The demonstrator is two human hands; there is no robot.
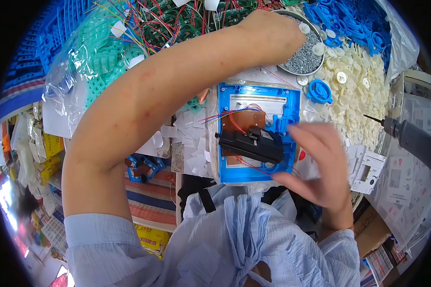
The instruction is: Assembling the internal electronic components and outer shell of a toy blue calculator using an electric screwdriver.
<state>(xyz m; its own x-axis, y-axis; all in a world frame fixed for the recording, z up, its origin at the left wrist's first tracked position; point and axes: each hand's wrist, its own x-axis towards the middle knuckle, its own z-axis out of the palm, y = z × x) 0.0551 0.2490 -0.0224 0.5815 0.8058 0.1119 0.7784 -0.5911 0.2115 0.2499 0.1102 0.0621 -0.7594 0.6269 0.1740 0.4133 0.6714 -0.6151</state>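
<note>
The likeliest trouble sits with the loose wires [231, 114]: red and blue leads loop over the brown circuit board [246, 118] and around the black part [251, 145], which lies aslant across the open blue housing [292, 106], so a lead could get pinched under that part or tugged off its joint if it were pressed down or turned carelessly. The black part looks unseated to my eye — it could slide or tip if the housing were knocked. Small screws [300, 61] are another risk: their round bowl [298, 73] stands just beyond the housing's far right corner, and a screw dropped on the way over could lodge among the wires or under the board. Pale round discs [318, 49] rest at the bowl's edge, near the heap of cream parts [361, 71], and a brush of the fingers might mix one into the screws. The housing lies in front of the person, below the left forearm and to the left of the right hand [316, 165]; that hand is blurred, its thumb and fingers spread apart at the housing's right side, though whether they touch it I cannot tell. The left hand [273, 38] is over the bowl, beyond the housing — its fingertips are mostly hidden, so I cannot say whether they are pinched on anything.
</note>
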